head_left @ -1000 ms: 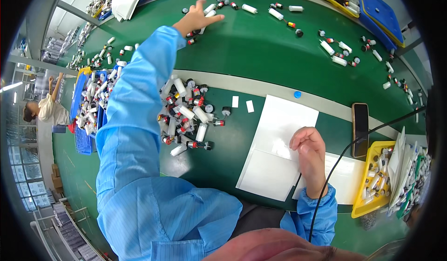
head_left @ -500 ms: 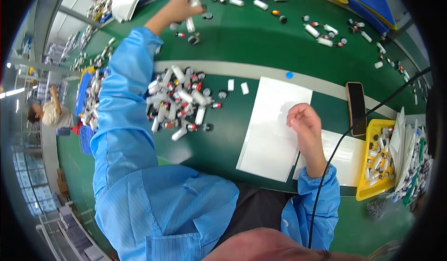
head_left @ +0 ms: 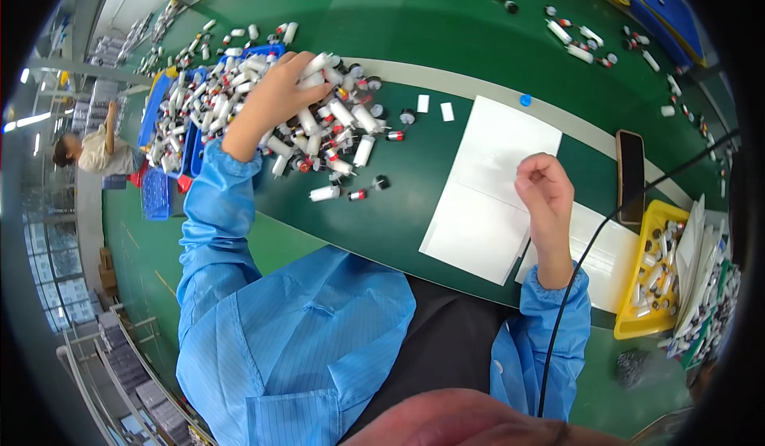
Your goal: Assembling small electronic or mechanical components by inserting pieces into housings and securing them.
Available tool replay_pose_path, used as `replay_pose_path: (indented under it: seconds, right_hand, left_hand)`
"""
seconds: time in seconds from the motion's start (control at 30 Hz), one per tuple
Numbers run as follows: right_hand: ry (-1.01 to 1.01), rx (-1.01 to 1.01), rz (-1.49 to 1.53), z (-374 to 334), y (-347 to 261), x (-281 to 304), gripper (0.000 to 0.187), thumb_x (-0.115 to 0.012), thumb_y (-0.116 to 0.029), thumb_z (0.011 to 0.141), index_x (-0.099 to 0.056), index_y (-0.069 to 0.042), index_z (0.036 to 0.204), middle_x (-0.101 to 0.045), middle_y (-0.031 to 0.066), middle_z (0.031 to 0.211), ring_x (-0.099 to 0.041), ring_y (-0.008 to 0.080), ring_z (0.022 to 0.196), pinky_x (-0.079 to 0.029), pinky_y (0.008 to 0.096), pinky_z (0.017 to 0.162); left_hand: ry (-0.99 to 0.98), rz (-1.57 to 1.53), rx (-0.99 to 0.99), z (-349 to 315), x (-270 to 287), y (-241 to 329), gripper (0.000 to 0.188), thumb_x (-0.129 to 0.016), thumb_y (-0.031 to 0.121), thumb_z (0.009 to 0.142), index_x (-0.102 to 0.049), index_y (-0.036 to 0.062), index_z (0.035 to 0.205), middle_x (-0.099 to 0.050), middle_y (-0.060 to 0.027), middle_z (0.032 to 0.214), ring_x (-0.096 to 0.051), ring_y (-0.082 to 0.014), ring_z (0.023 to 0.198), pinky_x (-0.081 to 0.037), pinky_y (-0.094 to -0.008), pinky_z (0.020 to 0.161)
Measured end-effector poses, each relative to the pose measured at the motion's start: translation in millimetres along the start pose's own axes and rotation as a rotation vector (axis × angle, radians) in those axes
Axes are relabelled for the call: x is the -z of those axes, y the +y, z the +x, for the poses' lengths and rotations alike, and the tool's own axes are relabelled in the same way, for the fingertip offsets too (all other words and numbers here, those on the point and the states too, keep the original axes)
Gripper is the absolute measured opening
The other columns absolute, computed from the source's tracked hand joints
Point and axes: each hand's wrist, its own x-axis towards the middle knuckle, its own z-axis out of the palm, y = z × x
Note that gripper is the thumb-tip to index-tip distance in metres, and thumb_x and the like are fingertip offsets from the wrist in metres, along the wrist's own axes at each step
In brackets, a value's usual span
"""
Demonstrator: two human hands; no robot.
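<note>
My left hand (head_left: 279,97) is at the far left of the bench, over a heap of small white cylinders (head_left: 343,113) mixed with dark round caps and red-ended bits. Its thumb and fingers are bent round a white cylinder (head_left: 315,65) at the heap's top; how many pieces it holds is hidden. Above the white sheets (head_left: 484,179), my right hand (head_left: 548,201) is closed, thumb against curled fingertips. Anything pinched there is too small or hidden to make out. One cylinder (head_left: 324,193) and a dark cap (head_left: 381,182) lie apart, on the near side of the heap.
Blue trays (head_left: 157,199) heaped with cylinders stand at the left. A phone (head_left: 630,177) and a yellow bin (head_left: 629,287) of parts are at the right, with a black cable (head_left: 606,221) crossing before them. Loose pieces (head_left: 579,52) lie across the far green surface. Another person (head_left: 100,150) is at far left.
My left hand has come nearer, from the far surface to the heap, and loose pieces that lay around it there have shifted to the heap. My right hand keeps its pose. The view has turned.
</note>
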Motion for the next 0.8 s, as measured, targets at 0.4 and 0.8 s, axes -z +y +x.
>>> replay_pose_path:
  seconds: [0.4, 0.8]
  right_hand:
    - [0.258, 0.231, -0.564, 7.4, -13.6, -1.3, 0.004, -0.067, -0.002, 0.088, -0.065, 0.0, 0.092, -0.061, 0.0075, 0.078, -0.054, 0.0123, 0.063, -0.044, 0.025, 0.058]
    - [0.418, 0.094, -0.281, 4.8, -10.7, 21.7, 0.017, -0.056, -0.004, 0.097, -0.068, -0.001, 0.108, -0.06, 0.0011, 0.077, -0.051, 0.0056, 0.067, -0.041, 0.0214, 0.06]
  left_hand:
    - [-0.107, 0.274, -0.469, 297.2, -79.4, -0.2, 0.047, -0.055, 0.017, 0.094, -0.051, 0.0141, 0.141, -0.061, -0.0158, 0.131, -0.06, -0.0331, 0.118, -0.048, -0.0418, 0.1]
    - [-0.085, -0.183, -0.114, 329.7, -91.4, 45.7, 0.041, -0.054, 0.041, 0.101, -0.057, 0.0026, 0.114, -0.065, -0.0117, 0.099, -0.064, -0.0227, 0.081, -0.053, -0.0373, 0.069]
